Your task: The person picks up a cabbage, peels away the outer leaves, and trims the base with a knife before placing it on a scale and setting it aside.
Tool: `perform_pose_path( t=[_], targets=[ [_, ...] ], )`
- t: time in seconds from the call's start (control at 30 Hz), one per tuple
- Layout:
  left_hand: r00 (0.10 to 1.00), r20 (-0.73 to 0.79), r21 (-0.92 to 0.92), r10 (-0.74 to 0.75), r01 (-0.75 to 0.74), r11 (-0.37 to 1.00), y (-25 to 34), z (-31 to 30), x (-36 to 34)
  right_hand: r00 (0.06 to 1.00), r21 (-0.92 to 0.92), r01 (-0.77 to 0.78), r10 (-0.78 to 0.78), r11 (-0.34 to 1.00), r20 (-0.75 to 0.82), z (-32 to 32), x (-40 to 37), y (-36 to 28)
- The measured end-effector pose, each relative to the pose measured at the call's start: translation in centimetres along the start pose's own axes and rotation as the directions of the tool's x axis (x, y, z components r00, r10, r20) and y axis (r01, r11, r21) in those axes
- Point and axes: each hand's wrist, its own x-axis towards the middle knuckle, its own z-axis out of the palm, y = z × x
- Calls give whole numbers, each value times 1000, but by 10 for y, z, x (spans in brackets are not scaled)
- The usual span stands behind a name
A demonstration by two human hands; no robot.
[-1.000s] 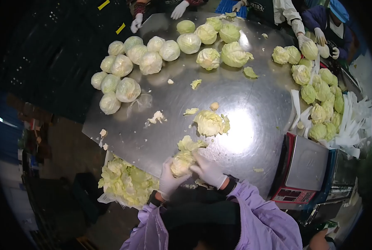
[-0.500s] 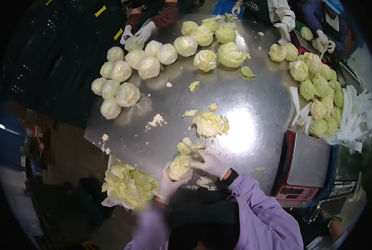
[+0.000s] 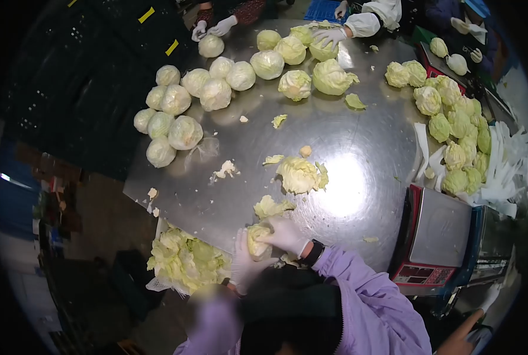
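Observation:
A small pale cabbage head point(image 3: 257, 241) is at the near edge of the metal table, between my two gloved hands. My left hand point(image 3: 244, 263) holds it from the left and below. My right hand point(image 3: 286, 235) grips its upper right side, fingers curled onto the leaves. Just beyond it lie loose leaves point(image 3: 271, 206), and farther off sits a bigger trimmed cabbage point(image 3: 298, 174) with torn leaves and a cut stem piece point(image 3: 305, 151) around it.
Wrapped cabbages point(image 3: 215, 93) stand at the far left of the metal table point(image 3: 246, 142). Unwrapped ones point(image 3: 453, 124) are piled at the right beside a red scale point(image 3: 441, 234). A leaf-filled basket point(image 3: 187, 257) is at the near left. Co-workers' gloved hands point(image 3: 330, 36) work along the far side.
My right hand has moved left onto the cabbage, which has turned between my hands. Across the table, one co-worker's hand has moved left onto a cabbage; another's hands have come off a wrapped one.

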Motion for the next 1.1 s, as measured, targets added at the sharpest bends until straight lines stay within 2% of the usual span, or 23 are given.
perform_pose_path(
  t=[0.07, 0.1, 0.13, 0.2, 0.27, 0.3, 0.33, 0.37, 0.4, 0.47, 0.5, 0.6, 0.63, 0.67, 0.7, 0.77, 0.8, 0.87, 0.9, 1.0, 1.03, 1.07, 1.1],
  targets=[
    [999, -35, 46, -19, 20, 999, -9, 14, 2, 997, -98, -5, -3, 995, -80, 8, 4, 4],
    [999, -37, 40, 2, 0, 999, -14, 15, 5, 981, 52, -178, 181, 983, -65, 3, 12, 16],
    [999, -41, 32, 21, -20, 999, -16, 14, 7, 981, 51, -178, 181, 983, -69, -3, 18, 28],
    [996, 35, -17, 77, -76, 997, -25, 0, 11, 881, 471, -424, 473, 774, 15, -16, 27, 48],
    [986, 107, -59, 129, -123, 991, -38, -14, 13, 891, 470, -404, 455, 785, 5, -29, 28, 56],
    [993, 91, -429, -73, 105, 897, -48, -18, 9, 895, 468, -395, 446, 791, 2, -30, 25, 59],
    [953, 146, -730, -266, 285, 621, -54, -22, 4, 897, 470, -395, 442, 789, 13, -33, 19, 53],
    [936, 221, -833, -273, 327, 446, -61, -26, 3, 925, 428, -318, 377, 846, -57, -40, 14, 46],
    [939, 209, -834, -273, 317, 452, -67, -25, 2, 944, 382, -234, 303, 894, -132, -45, 12, 42],
    [898, 312, -950, -310, 294, -103, -83, -15, -7, 950, 308, -235, 285, 922, -129, -44, 6, 39],
    [882, 365, -930, -299, 327, -171, -89, -7, -12, 965, 260, -170, 214, 951, -152, -46, -2, 26],
    [940, 314, -920, -132, 267, -289, -46, -14, 4, 968, 265, -219, 244, 939, -64, -61, -20, -26],
    [952, 263, -961, -159, 273, 42, -39, -11, 8, 971, 349, -232, 239, 908, 25, -66, -28, -50],
    [953, 259, -962, -156, 268, 41, -28, -10, 16, 969, 428, -249, 223, 869, 110, -67, -31, -64],
    [938, 296, -951, -180, 271, -151, -15, -11, 27, 997, 341, 25, 0, 940, -72, -53, -35, -59],
    [932, 343, -861, -121, 260, -436, 7, -12, 39, 955, 126, 197, -161, 972, -249, -53, -43, -85],
    [933, 341, -862, -116, 261, -435, 14, -9, 43, 906, -96, 252, -270, 963, -326, -53, -45, -91],
    [923, 331, -895, -195, 242, -375, 27, -4, 50, 878, -106, 253, -274, 962, -393, -52, -48, -92],
    [915, 356, -842, -189, 226, -490, 33, -3, 53, 847, -115, 257, -281, 959, -450, -52, -48, -92],
    [925, 319, -925, -207, 256, -281, 36, 15, 54, 886, -35, 264, -257, 964, -385, -63, -49, -70],
    [997, 20, -808, -69, 57, 587, 28, 25, 48, 884, 103, 229, -162, 968, -438, -68, -48, -72],
    [997, 21, -807, -69, 58, 587, 18, 31, 43, 884, 103, 228, -162, 968, -438, -76, -48, -68],
    [997, 73, -595, -17, 57, 801, 14, 31, 41, 937, 302, 52, 58, 952, -346, -88, -49, -62]
  ],
)
